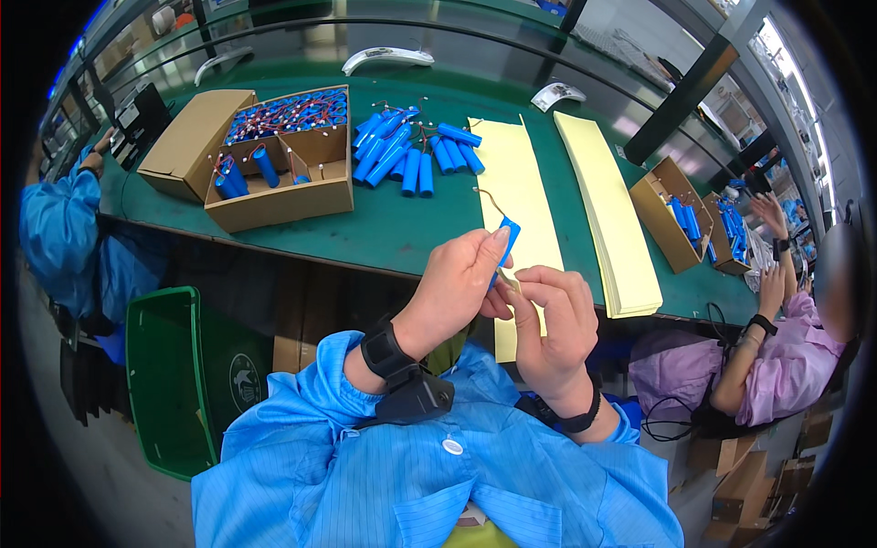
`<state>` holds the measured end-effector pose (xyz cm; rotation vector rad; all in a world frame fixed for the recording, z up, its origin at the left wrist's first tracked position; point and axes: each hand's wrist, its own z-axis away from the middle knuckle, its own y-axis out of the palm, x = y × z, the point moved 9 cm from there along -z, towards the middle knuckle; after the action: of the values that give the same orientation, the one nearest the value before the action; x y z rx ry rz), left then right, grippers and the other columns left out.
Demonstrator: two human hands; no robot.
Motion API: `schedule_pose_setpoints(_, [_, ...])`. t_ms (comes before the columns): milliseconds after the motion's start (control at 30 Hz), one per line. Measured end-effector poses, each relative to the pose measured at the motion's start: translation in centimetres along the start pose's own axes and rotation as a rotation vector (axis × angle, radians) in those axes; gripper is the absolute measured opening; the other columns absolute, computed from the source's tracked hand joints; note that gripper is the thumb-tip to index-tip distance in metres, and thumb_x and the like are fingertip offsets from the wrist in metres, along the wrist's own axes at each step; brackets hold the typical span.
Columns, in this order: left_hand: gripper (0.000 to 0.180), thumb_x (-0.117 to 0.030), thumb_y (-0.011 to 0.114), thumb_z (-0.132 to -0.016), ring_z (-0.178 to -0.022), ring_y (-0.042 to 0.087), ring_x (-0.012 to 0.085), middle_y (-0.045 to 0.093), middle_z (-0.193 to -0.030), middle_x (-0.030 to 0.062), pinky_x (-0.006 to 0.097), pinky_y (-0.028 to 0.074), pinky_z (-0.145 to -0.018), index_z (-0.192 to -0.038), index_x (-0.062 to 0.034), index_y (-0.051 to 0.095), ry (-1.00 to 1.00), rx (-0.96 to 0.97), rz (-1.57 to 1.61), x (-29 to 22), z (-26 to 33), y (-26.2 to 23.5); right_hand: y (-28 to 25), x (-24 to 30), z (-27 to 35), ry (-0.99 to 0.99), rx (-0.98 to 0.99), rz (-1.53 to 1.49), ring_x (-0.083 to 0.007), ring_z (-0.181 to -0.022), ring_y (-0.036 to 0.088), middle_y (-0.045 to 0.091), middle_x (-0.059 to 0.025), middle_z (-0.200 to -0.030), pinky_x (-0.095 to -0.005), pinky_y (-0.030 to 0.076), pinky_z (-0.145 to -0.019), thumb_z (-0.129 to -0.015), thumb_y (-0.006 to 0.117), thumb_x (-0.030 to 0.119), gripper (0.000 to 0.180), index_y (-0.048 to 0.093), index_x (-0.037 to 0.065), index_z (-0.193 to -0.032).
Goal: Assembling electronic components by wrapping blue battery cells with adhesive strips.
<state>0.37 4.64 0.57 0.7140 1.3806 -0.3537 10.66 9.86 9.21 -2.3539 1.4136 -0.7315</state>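
Note:
My left hand (457, 285) is closed around a blue cylindrical battery pack (509, 239), held tilted above the table's near edge. A thin wire with a small plug at its end rises from the pack's top. Close beside it, my right hand (555, 327) pinches a small yellowish strip (513, 285) at the pack's lower end. Both hands meet there, and my fingers hide part of the pack. Beneath and beyond them lies a long pale yellow sheet (513, 164), reaching over the table's edge.
Loose blue battery packs (388, 146) lie on the green table (301, 239). Left of them stands a cardboard box (274, 212) of packs. A yellow sheet stack (607, 210) and more boxes (665, 215) are rightward. A green bin (164, 384) stands below; co-workers sit either side.

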Motion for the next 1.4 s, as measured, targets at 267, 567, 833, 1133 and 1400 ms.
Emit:
schedule_pose_setpoints(267, [0.040,-0.038,0.040,-0.097,-0.046,0.054,0.0083,0.058,-0.062,0.0050,0.018,0.043,-0.041,-0.085,-0.0028,0.053,-0.054,-0.012,0.022,1.2,-0.7,-1.1,-0.7,0.4,-0.1,0.044,0.036,-0.092,-0.0236,-0.075,0.058,0.062,-0.0114,-0.087,-0.0314,0.045,-0.064,-0.072,0.068,-0.001,0.015,0.058,0.000,-0.082])
schedule_pose_setpoints(567, [0.047,-0.044,0.034,-0.097,-0.042,0.059,0.0153,0.060,-0.059,0.0126,0.018,0.043,-0.037,-0.094,-0.0009,0.051,-0.210,0.269,0.245,1.4,0.3,1.2,3.1,-7.3,0.8,0.775,0.301,-0.930,-0.0189,-0.108,0.050,0.048,-0.0150,-0.122,-0.0317,0.040,-0.091,-0.086,0.059,0.009,0.010,0.059,-0.001,-0.085])
schedule_pose_setpoints(833, [0.047,-0.044,0.033,-0.097,-0.045,0.059,0.0142,0.060,-0.061,0.0118,0.018,0.043,-0.037,-0.101,-0.0007,0.050,-0.190,0.237,0.228,1.7,0.2,1.0,4.2,-7.5,1.6,0.772,0.236,-0.948,-0.0157,-0.103,0.052,0.050,-0.0129,-0.119,-0.0289,0.043,-0.086,-0.087,0.059,0.009,0.012,0.059,-0.002,-0.084])
schedule_pose_setpoints(1133, [0.046,-0.045,0.043,-0.094,-0.046,0.059,0.0118,0.059,-0.062,0.0082,0.018,0.044,-0.040,-0.093,0.0002,0.052,-0.178,0.232,0.101,1.1,0.6,1.3,4.2,-7.9,1.6,0.712,0.207,-0.880,-0.0143,-0.097,0.053,0.053,-0.0110,-0.111,-0.0282,0.044,-0.084,-0.087,0.058,0.007,0.010,0.059,-0.002,-0.084])
schedule_pose_setpoints(1400, [0.026,-0.027,0.052,-0.092,-0.051,0.060,0.0101,0.062,-0.066,0.0070,0.018,0.043,-0.044,-0.096,-0.0020,0.052,-0.134,0.228,-0.119,0.8,1.2,0.9,2.3,-6.8,0.1,0.327,0.270,-0.369,-0.0158,-0.084,0.062,0.054,-0.0159,-0.117,-0.0263,0.049,-0.072,-0.081,0.064,0.007,0.022,0.060,0.000,-0.101])
